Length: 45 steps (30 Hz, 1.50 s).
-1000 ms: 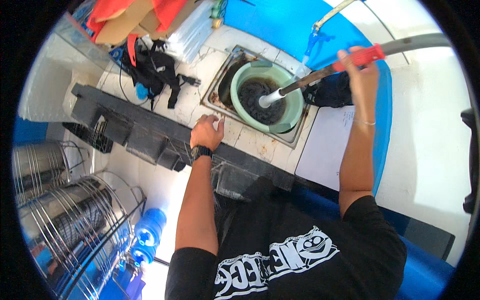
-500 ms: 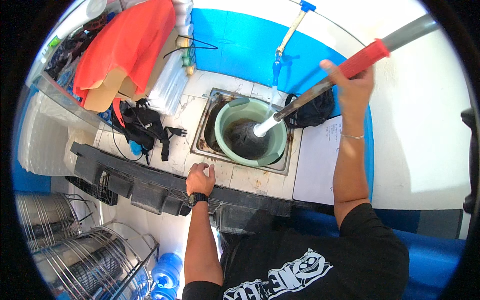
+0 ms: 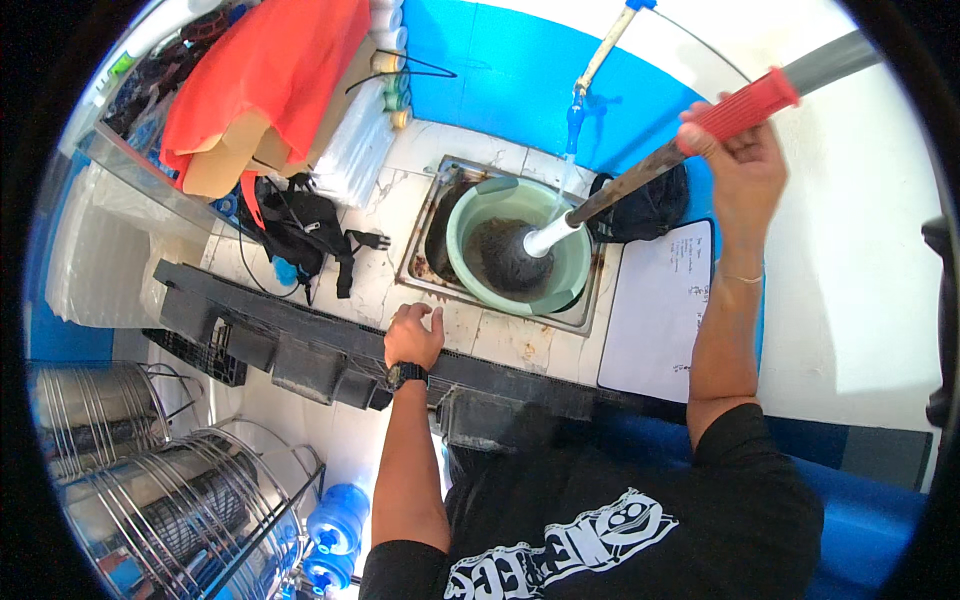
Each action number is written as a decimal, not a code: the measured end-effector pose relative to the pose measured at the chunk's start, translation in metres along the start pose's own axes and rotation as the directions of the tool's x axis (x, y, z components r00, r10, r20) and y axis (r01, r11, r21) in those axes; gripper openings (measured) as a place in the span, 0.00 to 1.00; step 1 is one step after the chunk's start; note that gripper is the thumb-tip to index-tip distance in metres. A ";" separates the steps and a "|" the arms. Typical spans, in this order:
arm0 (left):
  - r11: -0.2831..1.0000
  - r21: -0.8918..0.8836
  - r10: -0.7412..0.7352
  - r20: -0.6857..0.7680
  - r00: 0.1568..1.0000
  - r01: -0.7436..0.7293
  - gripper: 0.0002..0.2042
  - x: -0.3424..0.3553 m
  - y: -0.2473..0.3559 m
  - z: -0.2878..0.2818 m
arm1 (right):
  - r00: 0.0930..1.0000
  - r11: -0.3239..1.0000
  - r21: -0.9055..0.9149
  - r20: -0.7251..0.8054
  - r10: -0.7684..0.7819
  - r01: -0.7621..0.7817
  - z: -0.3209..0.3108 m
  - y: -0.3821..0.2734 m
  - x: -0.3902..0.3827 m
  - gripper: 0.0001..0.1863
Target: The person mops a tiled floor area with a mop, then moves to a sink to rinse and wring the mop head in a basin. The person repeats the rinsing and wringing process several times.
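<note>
At the right, my right hand (image 3: 745, 165) is closed round the red grip (image 3: 740, 105) of a long-handled mop (image 3: 625, 185). The handle slants down to the left, and its white socket (image 3: 550, 235) ends in a pale green basin (image 3: 470, 285). Dark strands, partly under murky water, sit inside the basin. A thin stream runs into it from a blue tap (image 3: 576, 115). The basin stands in a stained steel sink (image 3: 440, 270). My left hand (image 3: 413, 333) rests on the tiled counter's front edge, fingers loosely bent and thumb apart, holding nothing.
A black strapped bag (image 3: 305, 225) and a red cloth (image 3: 270, 80) over cardboard lie left of the sink. A whiteboard (image 3: 650, 320) and black bag (image 3: 650, 210) are at its right. Below left stand wire racks (image 3: 180, 490) and blue water bottles (image 3: 338, 520).
The whole view has shifted slightly. My right hand's fingers have closed further round the red grip, its thumb now lying against the handle. My left hand stays at the counter edge.
</note>
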State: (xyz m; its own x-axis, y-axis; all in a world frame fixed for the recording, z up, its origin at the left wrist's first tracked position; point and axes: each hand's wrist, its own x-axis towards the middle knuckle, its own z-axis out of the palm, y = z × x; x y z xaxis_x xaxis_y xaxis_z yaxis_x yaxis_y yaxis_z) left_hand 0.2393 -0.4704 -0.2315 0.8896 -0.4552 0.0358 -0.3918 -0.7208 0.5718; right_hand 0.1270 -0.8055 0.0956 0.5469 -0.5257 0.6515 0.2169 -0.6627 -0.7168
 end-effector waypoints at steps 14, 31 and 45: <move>0.999 0.009 -0.033 0.067 0.997 0.032 0.14 0.002 0.002 -0.003 | 0.925 0.920 0.231 0.291 0.245 -0.317 0.042 0.057 -0.055 0.21; 0.999 0.023 -0.026 0.039 0.999 0.025 0.13 0.003 0.000 -0.001 | 0.941 0.937 0.103 0.100 0.325 -0.334 0.051 0.084 -0.056 0.27; 0.998 0.050 -0.051 0.076 0.996 0.047 0.14 0.003 0.004 -0.002 | 0.948 0.979 -0.030 -0.246 -0.204 0.203 0.016 0.039 -0.002 0.27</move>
State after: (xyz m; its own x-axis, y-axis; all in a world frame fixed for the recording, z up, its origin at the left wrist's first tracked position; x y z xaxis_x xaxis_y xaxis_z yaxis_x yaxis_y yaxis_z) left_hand 0.2407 -0.4730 -0.2276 0.8882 -0.4562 -0.0557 -0.3606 -0.7669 0.5308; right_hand 0.1471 -0.8215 0.0621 0.2751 -0.4940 0.8248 0.2987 -0.7715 -0.5618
